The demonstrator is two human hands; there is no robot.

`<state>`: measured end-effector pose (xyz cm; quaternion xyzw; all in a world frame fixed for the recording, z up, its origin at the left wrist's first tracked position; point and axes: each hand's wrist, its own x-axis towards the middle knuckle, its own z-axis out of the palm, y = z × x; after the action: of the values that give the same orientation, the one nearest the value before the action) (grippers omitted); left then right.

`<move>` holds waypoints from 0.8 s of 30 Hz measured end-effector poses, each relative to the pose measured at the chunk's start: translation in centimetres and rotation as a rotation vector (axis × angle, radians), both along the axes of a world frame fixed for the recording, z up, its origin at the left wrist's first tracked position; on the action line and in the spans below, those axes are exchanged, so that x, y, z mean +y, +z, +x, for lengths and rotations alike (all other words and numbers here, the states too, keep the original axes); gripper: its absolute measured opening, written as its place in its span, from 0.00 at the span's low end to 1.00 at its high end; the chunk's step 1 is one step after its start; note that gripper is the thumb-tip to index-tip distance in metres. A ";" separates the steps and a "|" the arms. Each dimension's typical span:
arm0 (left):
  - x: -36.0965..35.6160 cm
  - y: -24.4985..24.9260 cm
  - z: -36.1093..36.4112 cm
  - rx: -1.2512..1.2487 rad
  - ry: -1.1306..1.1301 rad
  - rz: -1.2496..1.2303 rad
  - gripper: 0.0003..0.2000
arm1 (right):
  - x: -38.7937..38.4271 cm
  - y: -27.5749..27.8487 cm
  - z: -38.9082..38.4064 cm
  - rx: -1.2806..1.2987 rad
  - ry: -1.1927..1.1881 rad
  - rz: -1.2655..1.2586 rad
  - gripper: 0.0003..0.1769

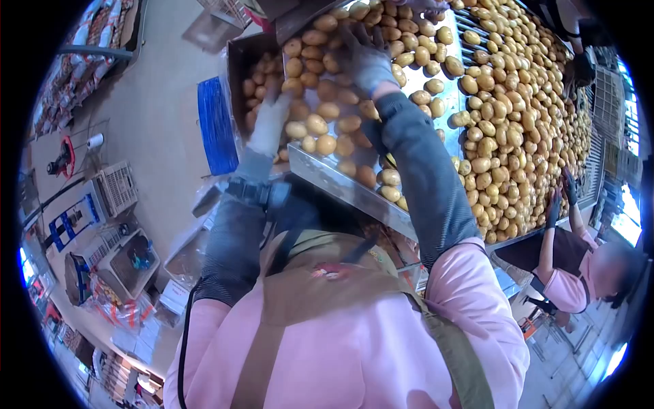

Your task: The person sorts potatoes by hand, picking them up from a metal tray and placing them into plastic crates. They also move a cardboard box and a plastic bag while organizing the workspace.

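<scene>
Potatoes (328, 110) lie spread over a metal sorting tray (436, 85) in front of me. My right hand (368, 61), in a grey glove with dark fingertips, rests among them with its fingers spread. My left hand (271, 117), also gloved, is at the tray's left edge beside a cardboard box (235, 58) that holds more potatoes. Motion blurs that hand, and its fingers are hard to make out. Grey sleeves cover both forearms.
A dense bed of potatoes (504, 116) covers the rollers to the right. A co-worker's gloved hands (562, 191) are at its far right edge. Another person's hand (429, 5) shows at the top. Plastic crates (119, 187) stand on the floor at left.
</scene>
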<state>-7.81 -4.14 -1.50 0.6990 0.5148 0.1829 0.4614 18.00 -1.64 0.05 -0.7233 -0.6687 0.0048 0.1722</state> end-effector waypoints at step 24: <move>1.5 -1.7 2.0 -0.030 0.384 -0.106 0.20 | -4.9 0.0 -3.1 -0.222 0.149 -0.213 0.33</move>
<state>-5.79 -2.60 -3.17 0.5600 0.6407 0.2507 0.4616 14.90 -6.58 0.02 -0.6818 -0.7312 0.0085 0.0185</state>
